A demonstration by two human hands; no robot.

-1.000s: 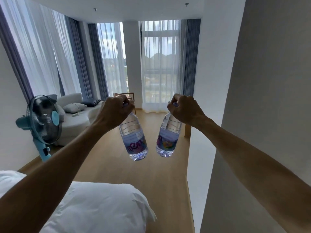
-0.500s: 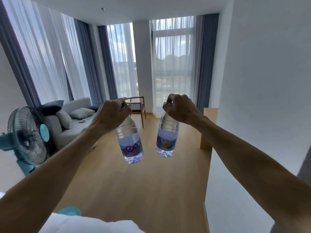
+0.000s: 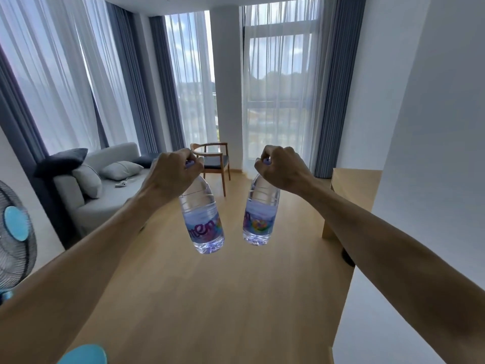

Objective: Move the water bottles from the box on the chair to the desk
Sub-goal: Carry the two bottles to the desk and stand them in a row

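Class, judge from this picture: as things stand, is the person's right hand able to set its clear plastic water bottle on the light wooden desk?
Probably not yet. The right hand grips its clear plastic water bottle by the cap, hanging over bare floor; the light wooden desk stands farther ahead on the right. Nothing blocks the way.

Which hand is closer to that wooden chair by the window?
Left. The left hand appears just beside the chair in the view; the right hand is farther off to the chair's right.

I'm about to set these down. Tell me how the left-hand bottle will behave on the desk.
The left bottle looks nearly full, so probably heavy for its size. It hangs from the left hand, gripped at the cap, so it may swing. Tall and narrow, it could tip if landed tilted; its round body would likely roll.
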